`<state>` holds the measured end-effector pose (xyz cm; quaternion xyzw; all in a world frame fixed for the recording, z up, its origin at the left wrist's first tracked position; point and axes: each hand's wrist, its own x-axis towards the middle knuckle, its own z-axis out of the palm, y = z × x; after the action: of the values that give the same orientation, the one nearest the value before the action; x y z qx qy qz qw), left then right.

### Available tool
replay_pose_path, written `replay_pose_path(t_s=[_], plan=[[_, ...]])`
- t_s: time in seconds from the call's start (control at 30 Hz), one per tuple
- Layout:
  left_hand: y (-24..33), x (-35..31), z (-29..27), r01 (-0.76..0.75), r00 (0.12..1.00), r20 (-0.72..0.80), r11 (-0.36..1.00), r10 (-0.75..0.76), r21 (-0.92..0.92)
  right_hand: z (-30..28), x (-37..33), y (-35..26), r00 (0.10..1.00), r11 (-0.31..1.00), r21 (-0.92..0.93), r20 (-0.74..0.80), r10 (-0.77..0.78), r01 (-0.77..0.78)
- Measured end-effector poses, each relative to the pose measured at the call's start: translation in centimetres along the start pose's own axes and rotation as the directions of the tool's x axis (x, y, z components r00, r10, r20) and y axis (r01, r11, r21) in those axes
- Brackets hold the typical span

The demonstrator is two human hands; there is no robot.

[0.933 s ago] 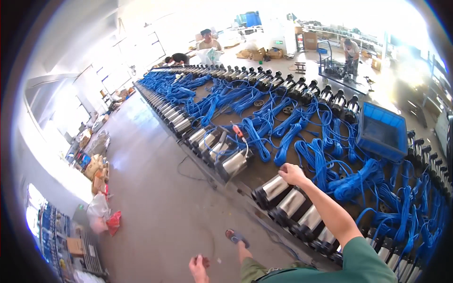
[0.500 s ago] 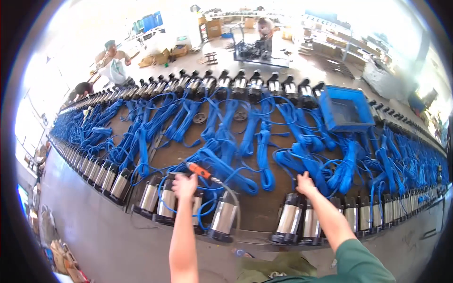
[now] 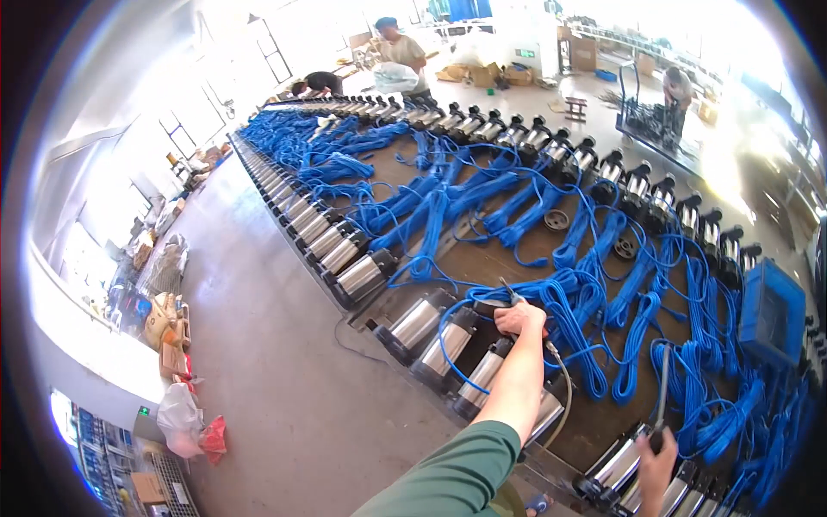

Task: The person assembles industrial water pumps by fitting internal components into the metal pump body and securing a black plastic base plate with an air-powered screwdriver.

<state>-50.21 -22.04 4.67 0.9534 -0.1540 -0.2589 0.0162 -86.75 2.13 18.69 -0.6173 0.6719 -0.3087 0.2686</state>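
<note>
My left hand (image 3: pixel 521 320) is closed around a hand-held air tool, whose thin tip pokes out past my fingers. A pale hose (image 3: pixel 564 379) trails from it; my hand hides most of the tool's body. Beneath my left forearm lie silver cylindrical pumps (image 3: pixel 448 345) with black ends. At the lower right my right hand (image 3: pixel 656 470) grips a long grey rod with a dark handle (image 3: pixel 664 388), pointing away from me; its exact kind is unclear. A silver pump (image 3: pixel 616 465) lies just left of that hand. Bundled blue cable (image 3: pixel 573 332) lies beyond my left hand.
Pumps line both long edges of the brown table (image 3: pixel 388 172), with blue cable bundles between. A blue crate (image 3: pixel 773 310) sits at the right. Round dark discs (image 3: pixel 556 221) lie among the cables. Other people (image 3: pixel 401 52) are across the table, and a cart (image 3: pixel 646 125) stands farther back.
The view has swung left. My left hand has closed over the orange tool that lay beside it. My right hand has come up with a grey rod in it.
</note>
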Motion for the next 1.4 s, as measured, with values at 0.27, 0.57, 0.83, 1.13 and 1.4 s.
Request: replay_pose_path(t_s=[0.27,0.57,0.83,1.13,1.4], plan=[[-4.0,-0.1,-4.5,0.118,0.960,0.255,0.657,0.116,-0.745,-1.9,-15.3,-0.4,0.974,0.897,0.389,0.164,0.157,-0.210],[-11.2,-14.4,-5.0,0.024,0.808,-0.078,-0.165,0.583,-0.986,-11.5,-28.2,10.5,0.985,0.854,0.493,0.040,0.166,-0.164],[-22.9,-38.2,-2.7,-0.587,0.625,-0.442,0.014,0.644,-0.809,-25.7,-41.2,24.5,0.985,0.954,0.257,-0.027,0.168,-0.155],[-30.3,-68.3,3.8,-0.115,-0.010,-0.309,-0.308,0.951,-0.944,-39.7,-46.8,31.5,0.895,0.817,0.557,-0.278,0.350,-0.147],[-22.9,-93.4,21.1,0.131,-0.652,0.218,0.391,0.726,-0.911,-51.1,-40.7,37.1,0.845,0.683,0.694,-0.489,0.216,0.227]])
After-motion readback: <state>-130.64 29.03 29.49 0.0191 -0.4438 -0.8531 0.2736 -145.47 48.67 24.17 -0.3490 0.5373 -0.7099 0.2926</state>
